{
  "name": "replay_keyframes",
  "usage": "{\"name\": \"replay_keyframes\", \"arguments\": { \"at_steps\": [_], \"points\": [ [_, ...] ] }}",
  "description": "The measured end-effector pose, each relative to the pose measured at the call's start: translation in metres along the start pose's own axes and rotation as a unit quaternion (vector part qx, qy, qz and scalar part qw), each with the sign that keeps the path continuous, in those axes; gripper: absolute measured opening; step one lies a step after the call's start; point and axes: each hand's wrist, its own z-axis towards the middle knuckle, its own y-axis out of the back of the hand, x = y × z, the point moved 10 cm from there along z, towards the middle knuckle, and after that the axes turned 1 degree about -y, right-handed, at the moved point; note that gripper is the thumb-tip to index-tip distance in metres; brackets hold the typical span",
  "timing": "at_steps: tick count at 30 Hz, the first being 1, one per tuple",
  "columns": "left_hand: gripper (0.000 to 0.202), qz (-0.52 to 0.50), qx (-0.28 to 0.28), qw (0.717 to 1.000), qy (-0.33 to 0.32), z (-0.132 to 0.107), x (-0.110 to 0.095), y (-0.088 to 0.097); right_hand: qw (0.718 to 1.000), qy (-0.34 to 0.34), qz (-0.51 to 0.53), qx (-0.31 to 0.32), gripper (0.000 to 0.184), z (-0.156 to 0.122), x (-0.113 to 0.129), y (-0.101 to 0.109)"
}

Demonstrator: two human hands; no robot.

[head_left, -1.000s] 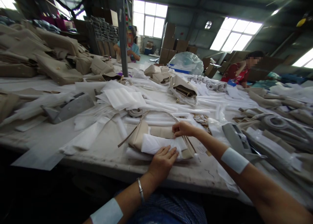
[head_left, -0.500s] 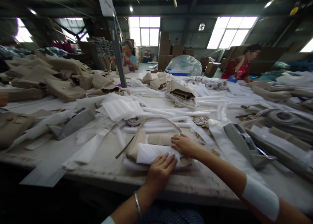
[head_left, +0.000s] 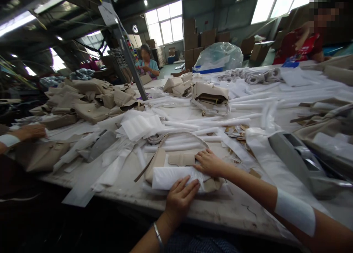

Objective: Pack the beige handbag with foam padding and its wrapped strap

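A flat beige handbag (head_left: 180, 159) lies on the table's near edge, its strap curving away behind it. Part of the bag is covered by a white foam sheet (head_left: 169, 177). My left hand (head_left: 179, 198) rests on the sheet's near right corner, fingers stretched out and flat. My right hand (head_left: 209, 163) presses on the bag and the sheet's far right edge, fingers curled down onto it. Whether that hand grips anything is unclear.
The long white table (head_left: 121, 188) is strewn with foam sheets (head_left: 140, 126), foam tubes, grey supports (head_left: 99, 146) and beige bags (head_left: 211, 95). More bags are piled at far left. A co-worker's hand (head_left: 31, 131) rests at left. Two more people work at the far side.
The view has swung left and tilted, bringing a co-worker's hand in at left. My right hand slid slightly down onto the sheet's edge. My left hand stayed on the sheet.
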Motion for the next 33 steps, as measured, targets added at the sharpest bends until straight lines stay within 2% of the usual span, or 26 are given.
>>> {"name": "replay_keyframes", "arguments": {
  "at_steps": [4,6,9,11,14,17,21,25,28,31,33],
  "points": [
    [0.039,-0.019,-0.01,1.0,0.023,0.002,0.004,0.003,0.999,0.012,0.042,-0.014,0.03,0.002,-0.004,0.001],
    [0.039,-0.027,-0.019,0.999,0.03,0.001,0.005,0.004,0.998,0.011,0.054,-0.022,0.03,0.0,-0.004,0.005],
    [0.037,-0.032,-0.021,0.999,0.028,-0.001,0.004,0.003,0.994,-0.003,0.07,-0.089,0.032,-0.014,0.002,0.021],
    [0.037,-0.03,-0.024,0.999,0.024,-0.003,0.004,0.002,0.988,0.01,0.083,-0.132,0.031,-0.029,0.017,0.026],
    [0.039,-0.023,-0.034,0.999,0.021,-0.007,0.005,-0.002,0.986,0.038,0.082,-0.14,0.033,-0.051,0.043,0.013],
    [0.04,-0.029,-0.038,0.999,0.021,-0.011,0.006,-0.006,0.986,0.019,0.058,-0.157,0.038,-0.064,0.051,0.001],
    [0.041,-0.062,-0.003,0.998,0.022,-0.008,0.007,-0.007,0.986,0.003,0.031,-0.163,0.037,-0.067,0.05,0.0],
    [0.038,-0.11,0.071,0.991,-0.011,-0.002,0.01,0.004,0.986,0.013,0.021,-0.166,0.042,-0.071,0.053,0.005],
    [0.039,-0.069,0.099,0.99,-0.071,-0.008,0.023,0.025,0.987,0.01,0.012,-0.161,0.048,-0.072,0.053,0.005],
    [0.045,0.036,0.115,0.989,-0.086,-0.021,0.054,0.042,0.988,0.009,0.009,-0.153,0.048,-0.071,0.052,0.004],
    [0.05,0.086,0.136,0.982,-0.096,-0.031,0.071,0.046,0.987,0.007,0.011,-0.161,0.046,-0.072,0.053,0.007]
  ]
}}
